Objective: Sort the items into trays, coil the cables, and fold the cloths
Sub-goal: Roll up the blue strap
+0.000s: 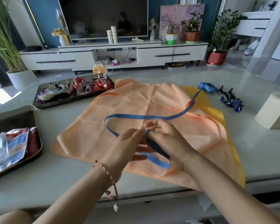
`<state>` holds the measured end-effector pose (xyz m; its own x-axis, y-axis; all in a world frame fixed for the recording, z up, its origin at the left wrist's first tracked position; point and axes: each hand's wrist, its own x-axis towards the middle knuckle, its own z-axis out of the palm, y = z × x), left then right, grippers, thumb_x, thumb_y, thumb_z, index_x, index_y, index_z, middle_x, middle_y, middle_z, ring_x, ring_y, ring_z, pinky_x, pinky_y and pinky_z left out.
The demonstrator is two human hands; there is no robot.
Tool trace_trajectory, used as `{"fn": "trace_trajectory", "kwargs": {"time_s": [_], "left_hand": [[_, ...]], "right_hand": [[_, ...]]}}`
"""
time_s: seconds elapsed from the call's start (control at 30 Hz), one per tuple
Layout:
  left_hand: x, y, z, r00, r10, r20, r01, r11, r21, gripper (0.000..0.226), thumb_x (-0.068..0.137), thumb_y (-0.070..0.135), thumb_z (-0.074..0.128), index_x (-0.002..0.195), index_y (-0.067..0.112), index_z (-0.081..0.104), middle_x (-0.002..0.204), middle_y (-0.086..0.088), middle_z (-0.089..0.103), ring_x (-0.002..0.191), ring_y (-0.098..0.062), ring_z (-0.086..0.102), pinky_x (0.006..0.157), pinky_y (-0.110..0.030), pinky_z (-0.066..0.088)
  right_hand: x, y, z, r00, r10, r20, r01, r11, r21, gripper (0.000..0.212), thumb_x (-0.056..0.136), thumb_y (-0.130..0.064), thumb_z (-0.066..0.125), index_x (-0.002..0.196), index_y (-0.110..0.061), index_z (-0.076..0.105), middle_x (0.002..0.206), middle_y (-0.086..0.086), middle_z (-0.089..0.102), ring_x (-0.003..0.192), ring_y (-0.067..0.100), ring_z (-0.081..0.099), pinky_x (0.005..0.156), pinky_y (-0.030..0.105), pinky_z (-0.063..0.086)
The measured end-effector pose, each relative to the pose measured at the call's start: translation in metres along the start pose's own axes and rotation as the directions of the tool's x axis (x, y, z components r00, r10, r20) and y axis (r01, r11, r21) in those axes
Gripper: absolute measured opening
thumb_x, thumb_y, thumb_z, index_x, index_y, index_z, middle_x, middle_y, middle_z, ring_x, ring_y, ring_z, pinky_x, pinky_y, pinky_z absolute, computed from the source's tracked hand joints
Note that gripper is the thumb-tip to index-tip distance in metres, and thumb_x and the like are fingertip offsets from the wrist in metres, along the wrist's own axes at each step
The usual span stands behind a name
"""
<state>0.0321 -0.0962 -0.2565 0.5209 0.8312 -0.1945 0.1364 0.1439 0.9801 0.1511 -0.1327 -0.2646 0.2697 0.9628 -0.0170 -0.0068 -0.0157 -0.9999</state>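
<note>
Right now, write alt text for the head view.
A left hand and right hand coil a blue measuring tape above an orange cloth on a table; its far end trails toward a dark blue toy figure. A cluttered tray sits back left.

Bright daylight; a sun patch glares beyond the left edge of the table (257, 94), whose top shines; straight lines bend outward; detail is soft.
</note>
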Motion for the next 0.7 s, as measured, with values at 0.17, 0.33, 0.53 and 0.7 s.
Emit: {"fn": "trace_trajectory", "kwargs": {"time_s": [0.17,0.33,0.53,0.7], "left_hand": [[-0.002,-0.013,-0.01,1.0,0.007,-0.013,-0.01,0.977,-0.213,0.026,0.096,0.015,0.047,0.102,0.001,0.067,0.091,-0.014,0.071,0.074,-0.018,0.069,0.065,-0.026,0.059],[0.004,-0.025,-0.038,0.995,-0.101,0.026,0.103,0.919,-0.381,0.019,0.084,0.014,0.057,0.079,0.002,0.071,0.079,-0.015,0.073,0.068,-0.018,0.07,0.065,-0.027,0.059],[0.005,-0.035,-0.037,0.997,0.001,0.083,0.009,0.992,-0.128,0.026,0.086,0.028,0.058,0.1,0.012,0.072,0.093,-0.007,0.073,0.087,-0.016,0.069,0.071,-0.023,0.054],[0.011,-0.029,-0.04,0.997,0.017,0.071,0.005,0.952,-0.307,0.037,0.072,0.031,0.064,0.1,0.007,0.071,0.074,-0.002,0.064,0.064,-0.01,0.058,0.064,-0.023,0.05]], "right_hand": [[0.003,0.014,0.023,0.947,-0.299,-0.119,0.225,0.879,-0.42,0.024,0.087,-0.011,0.056,0.102,-0.022,0.04,0.081,-0.005,0.057,0.072,0.004,0.057,0.06,0.01,0.044],[0.001,0.017,0.038,0.911,-0.413,0.003,0.346,0.759,-0.552,0.019,0.094,-0.01,0.046,0.112,-0.017,0.045,0.089,-0.009,0.053,0.085,0.005,0.054,0.073,0.013,0.043],[-0.006,0.024,0.032,0.96,-0.275,-0.041,0.217,0.833,-0.509,0.006,0.096,-0.015,0.045,0.1,-0.017,0.049,0.096,-0.001,0.059,0.08,0.002,0.057,0.065,0.012,0.044],[-0.001,0.021,0.035,0.993,-0.113,0.046,0.121,0.953,-0.276,0.009,0.1,-0.023,0.04,0.101,-0.02,0.048,0.083,-0.005,0.062,0.059,0.002,0.061,0.055,0.015,0.048]]}}
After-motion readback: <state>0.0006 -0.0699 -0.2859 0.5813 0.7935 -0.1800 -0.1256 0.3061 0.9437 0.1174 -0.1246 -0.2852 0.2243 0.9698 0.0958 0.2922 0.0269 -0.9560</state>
